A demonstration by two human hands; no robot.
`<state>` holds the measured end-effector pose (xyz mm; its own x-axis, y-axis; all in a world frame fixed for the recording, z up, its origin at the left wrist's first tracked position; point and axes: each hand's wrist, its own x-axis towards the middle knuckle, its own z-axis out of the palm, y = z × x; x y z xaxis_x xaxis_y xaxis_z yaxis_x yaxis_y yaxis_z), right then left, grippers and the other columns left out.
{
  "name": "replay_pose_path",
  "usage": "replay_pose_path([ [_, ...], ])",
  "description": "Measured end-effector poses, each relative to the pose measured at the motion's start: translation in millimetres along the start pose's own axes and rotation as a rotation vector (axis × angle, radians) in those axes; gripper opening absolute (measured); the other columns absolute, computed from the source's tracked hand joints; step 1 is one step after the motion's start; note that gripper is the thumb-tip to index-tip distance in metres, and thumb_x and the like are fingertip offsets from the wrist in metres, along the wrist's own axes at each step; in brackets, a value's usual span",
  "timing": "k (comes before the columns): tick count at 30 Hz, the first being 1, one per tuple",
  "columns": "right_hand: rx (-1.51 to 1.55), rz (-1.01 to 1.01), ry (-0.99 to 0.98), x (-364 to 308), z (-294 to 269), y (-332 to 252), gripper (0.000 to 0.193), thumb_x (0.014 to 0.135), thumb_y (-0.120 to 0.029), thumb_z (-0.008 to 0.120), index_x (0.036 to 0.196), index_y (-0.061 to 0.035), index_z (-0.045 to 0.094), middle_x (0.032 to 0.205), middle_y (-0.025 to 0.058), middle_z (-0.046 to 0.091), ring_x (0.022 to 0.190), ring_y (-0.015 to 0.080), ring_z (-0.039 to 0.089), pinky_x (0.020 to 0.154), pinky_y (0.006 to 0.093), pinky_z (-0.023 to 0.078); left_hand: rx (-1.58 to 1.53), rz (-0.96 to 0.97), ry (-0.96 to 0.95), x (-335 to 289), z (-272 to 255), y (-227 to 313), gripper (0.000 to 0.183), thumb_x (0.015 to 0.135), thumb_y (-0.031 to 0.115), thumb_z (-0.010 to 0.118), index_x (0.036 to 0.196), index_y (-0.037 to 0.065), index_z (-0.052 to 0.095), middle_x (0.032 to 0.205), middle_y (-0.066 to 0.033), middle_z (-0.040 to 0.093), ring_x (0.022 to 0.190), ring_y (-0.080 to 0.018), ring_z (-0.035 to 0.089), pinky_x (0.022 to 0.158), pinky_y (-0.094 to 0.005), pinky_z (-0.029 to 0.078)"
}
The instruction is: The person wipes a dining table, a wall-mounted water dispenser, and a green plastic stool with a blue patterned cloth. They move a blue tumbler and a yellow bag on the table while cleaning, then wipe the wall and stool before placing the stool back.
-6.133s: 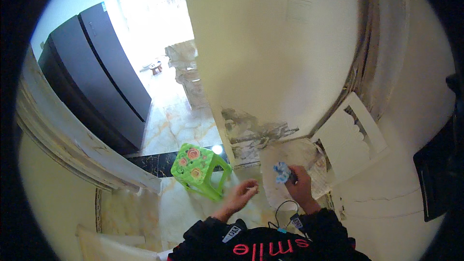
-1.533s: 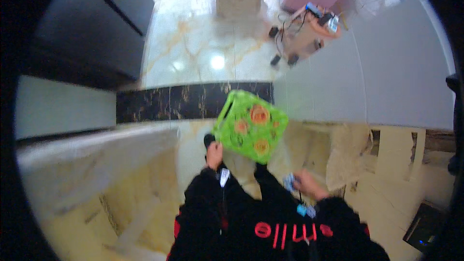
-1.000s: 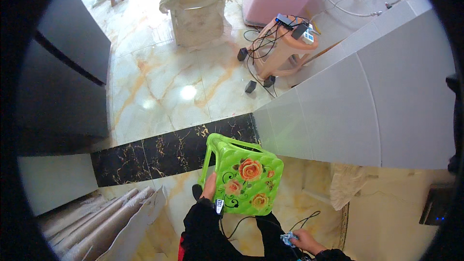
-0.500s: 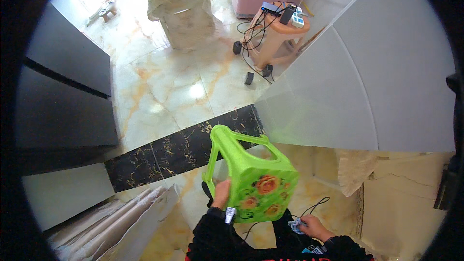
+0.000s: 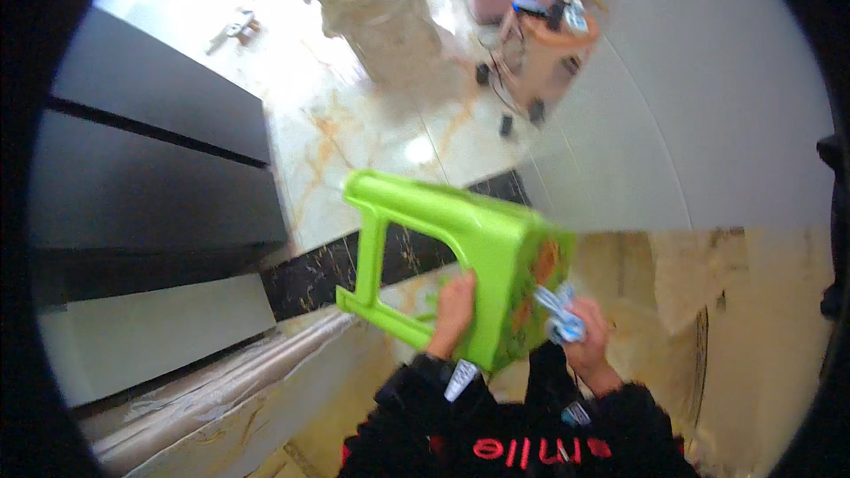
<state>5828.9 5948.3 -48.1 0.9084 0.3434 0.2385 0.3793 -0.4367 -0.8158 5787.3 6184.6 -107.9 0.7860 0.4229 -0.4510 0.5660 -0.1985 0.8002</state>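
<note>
1. We see the green plastic stool (image 5: 460,257) held up off the marble floor (image 5: 354,142), tipped on its side. Its legs point left twd the dark cabinets (image 5: 150,177), its flowered seat faces right. Long axis runs roughly left-right, slightly down to the right.
2. Left hand (image 5: 453,310) is clamped on the stool's lower edge near the seat, fingers curled over the rim.
3. Right hand (image 5: 586,326) sits just beside the seat face, fingers closed round a small blue-white item (image 5: 558,312); can't tell what it is.
</note>
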Motion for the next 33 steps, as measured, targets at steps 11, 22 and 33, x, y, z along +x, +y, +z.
replay_pose_path([
  [11, -0.111, 0.273, 0.221, 46.8, -20.3, -69.7, 0.022, 0.071, -0.001, 0.063, 0.092, -0.0063, 0.059, 0.093, 0.0132, 0.057, 0.084, 0.0318, 0.059, 0.072, 0.0356, 0.050, -0.909, -0.107, -0.283, -31.1, -87.2, 91.6, 0.051, 0.101, 0.042, 0.032, 0.135, 0.004, 0.040, 0.128, -0.0119, 0.052, 0.112, -0.0243, 0.055, 0.094, -0.0389, 0.047],
  [22, -0.172, 0.200, 0.178, 79.7, -22.6, -93.0, 0.019, 0.072, -0.001, 0.065, 0.090, -0.0045, 0.058, 0.090, 0.0146, 0.058, 0.086, 0.0345, 0.057, 0.076, 0.0397, 0.048, -0.782, -0.247, -0.318, -49.7, -119.1, 146.3, 0.049, 0.101, 0.040, 0.031, 0.134, 0.005, 0.042, 0.124, -0.0130, 0.055, 0.108, -0.0247, 0.058, 0.092, -0.0382, 0.049],
  [33, -0.262, 0.199, 0.310, 87.9, -39.5, -113.2, 0.015, 0.071, -0.006, 0.066, 0.085, -0.0053, 0.060, 0.086, 0.0152, 0.056, 0.081, 0.0316, 0.058, 0.071, 0.0406, 0.050, -0.651, -0.167, -0.338, -84.0, -118.5, 165.8, 0.053, 0.100, 0.044, 0.033, 0.129, 0.002, 0.046, 0.117, -0.0124, 0.059, 0.101, -0.0227, 0.060, 0.086, -0.0362, 0.051],
])
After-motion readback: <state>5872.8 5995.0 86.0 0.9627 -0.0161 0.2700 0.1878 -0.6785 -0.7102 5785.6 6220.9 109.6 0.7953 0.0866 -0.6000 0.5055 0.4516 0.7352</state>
